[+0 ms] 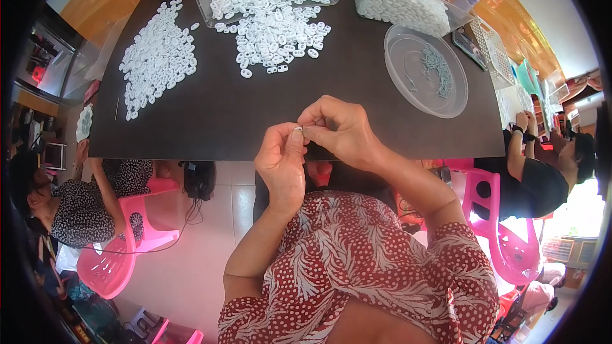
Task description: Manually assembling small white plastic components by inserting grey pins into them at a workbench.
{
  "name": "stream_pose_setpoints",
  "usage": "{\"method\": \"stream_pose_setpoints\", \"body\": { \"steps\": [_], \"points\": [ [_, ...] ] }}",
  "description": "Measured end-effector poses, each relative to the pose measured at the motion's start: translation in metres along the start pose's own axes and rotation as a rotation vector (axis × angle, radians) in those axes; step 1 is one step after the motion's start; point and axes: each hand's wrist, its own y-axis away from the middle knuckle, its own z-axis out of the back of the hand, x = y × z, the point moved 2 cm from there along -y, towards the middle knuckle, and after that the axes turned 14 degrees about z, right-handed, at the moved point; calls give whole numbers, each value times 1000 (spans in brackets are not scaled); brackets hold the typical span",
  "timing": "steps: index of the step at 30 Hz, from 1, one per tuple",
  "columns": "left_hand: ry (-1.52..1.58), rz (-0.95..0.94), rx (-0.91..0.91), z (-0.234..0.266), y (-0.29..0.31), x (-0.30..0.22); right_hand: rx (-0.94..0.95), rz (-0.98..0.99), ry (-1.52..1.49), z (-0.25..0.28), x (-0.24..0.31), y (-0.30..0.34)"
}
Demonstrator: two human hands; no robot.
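Close together over the table's near edge, my left hand (281,169) and my right hand (344,130) meet at the fingertips. The left thumb and forefinger pinch a small white piece (298,129), mostly covered by the fingers. My right thumb and forefinger are pressed together right beside it; whatever they grip is hidden. Beyond the hands, loose white oval plastic pieces with holes lie in a middle heap (274,41) and a left heap (156,64). To the right, a round clear plastic lid (398,83) holds many tiny grey-green parts (436,70).
A clear tray (199,0) of white pieces stands at the back, with a full clear box (408,3) right of it. A phone (470,50) and white basket (494,51) are at the right edge. People sit on pink chairs (105,271) at both sides.
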Motion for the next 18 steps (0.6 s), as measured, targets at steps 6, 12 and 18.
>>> {"method": "stream_pose_setpoints", "body": {
  "steps": [6,12,18],
  "points": [
    [62,11,-18,1,0,-2,-88,-13,-87,-4,-7,1],
    [65,9,-26,1,-1,0,-65,125,63,-7,-7,0],
    [34,-73,-52,-1,-1,4,-19,246,229,-13,-13,0]
  ]
}}
